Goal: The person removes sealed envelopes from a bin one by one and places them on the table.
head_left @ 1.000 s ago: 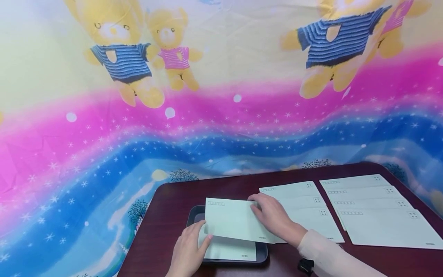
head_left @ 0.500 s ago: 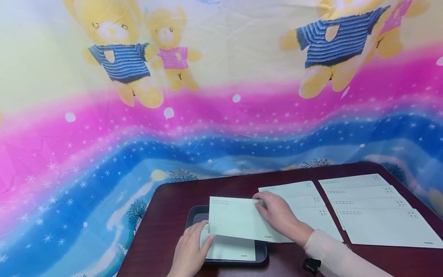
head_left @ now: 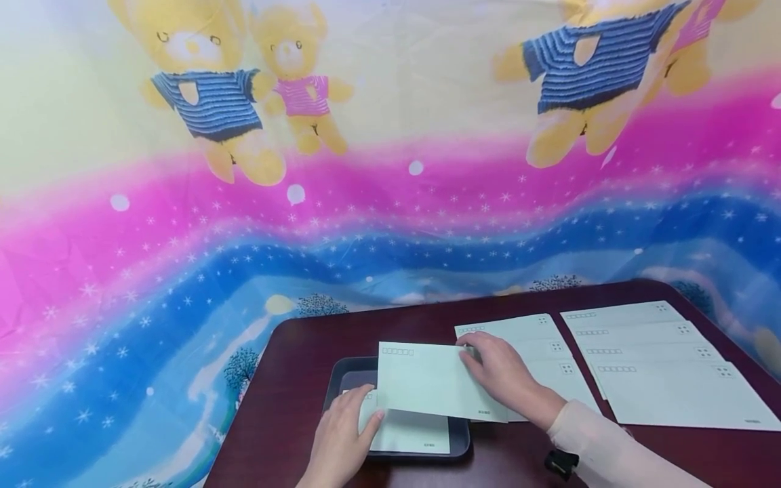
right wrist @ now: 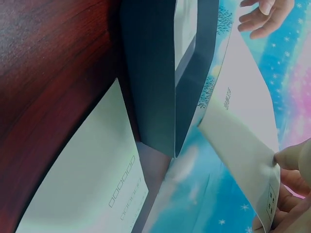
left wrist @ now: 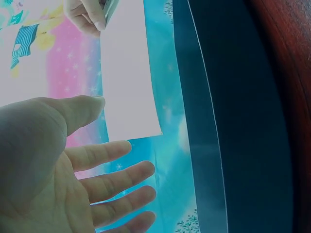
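Note:
My right hand (head_left: 500,369) pinches a pale envelope (head_left: 427,383) by its right end, thumb on the printed side, as the right wrist view shows. This envelope (right wrist: 243,121) is held above the dark tray (head_left: 466,444), overlapping it in the head view. Inside the tray lies another envelope (head_left: 421,434). At the tray's left side is my left hand (head_left: 344,430), fingers spread and straight. In the left wrist view the thumb and forefinger of this hand (left wrist: 92,160) are close to the free end of the held envelope (left wrist: 129,82), gripping nothing.
To the right of the tray, a column of overlapping envelopes (head_left: 570,393) lies on the dark red table (head_left: 311,346), partly behind my right forearm. Farther right is a second overlapping column of envelopes (head_left: 683,400). A printed bear curtain (head_left: 390,203) hangs behind the table.
My right hand and the held envelope have shifted to the right, drawing away from the left hand and uncovering more of the tray. The left hand has hardly moved.

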Tool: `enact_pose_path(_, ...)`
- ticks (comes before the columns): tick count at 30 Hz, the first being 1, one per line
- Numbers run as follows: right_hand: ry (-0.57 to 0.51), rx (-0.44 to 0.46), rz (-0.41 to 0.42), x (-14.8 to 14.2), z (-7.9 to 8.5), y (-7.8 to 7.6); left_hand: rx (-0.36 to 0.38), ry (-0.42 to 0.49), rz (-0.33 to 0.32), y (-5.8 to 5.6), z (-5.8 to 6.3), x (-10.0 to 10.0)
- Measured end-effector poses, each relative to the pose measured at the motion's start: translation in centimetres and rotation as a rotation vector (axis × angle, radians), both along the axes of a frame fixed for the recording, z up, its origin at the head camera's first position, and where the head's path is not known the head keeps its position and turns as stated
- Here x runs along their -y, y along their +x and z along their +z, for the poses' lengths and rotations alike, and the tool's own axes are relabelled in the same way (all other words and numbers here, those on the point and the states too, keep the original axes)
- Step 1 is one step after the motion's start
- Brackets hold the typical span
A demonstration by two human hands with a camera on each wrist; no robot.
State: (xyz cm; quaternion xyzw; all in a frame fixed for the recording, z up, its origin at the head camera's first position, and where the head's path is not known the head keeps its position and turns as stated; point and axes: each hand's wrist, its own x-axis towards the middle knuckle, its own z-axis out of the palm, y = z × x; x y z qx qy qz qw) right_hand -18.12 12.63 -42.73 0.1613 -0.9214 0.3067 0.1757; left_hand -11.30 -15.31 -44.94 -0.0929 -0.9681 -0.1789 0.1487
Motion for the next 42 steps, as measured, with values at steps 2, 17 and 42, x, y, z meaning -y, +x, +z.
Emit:
enact_pose_path(2, 0.005, 0.003, -0.002, -0.2, 0.0, 0.0, -0.004, -0.001, -0.005, 0.1, 0.0, -0.1)
enact_pose_path(17, 0.011, -0.008, -0.018, -2.3, -0.6, 0.4, 0.014, -0.006, -0.04, 0.3, -0.6, -0.8)
enact_pose_path(42, 0.021, 0.031, -0.036, -5.8, -1.3, 1.0, -0.016, -0.008, -0.105, 0.3, -0.6, -2.3)
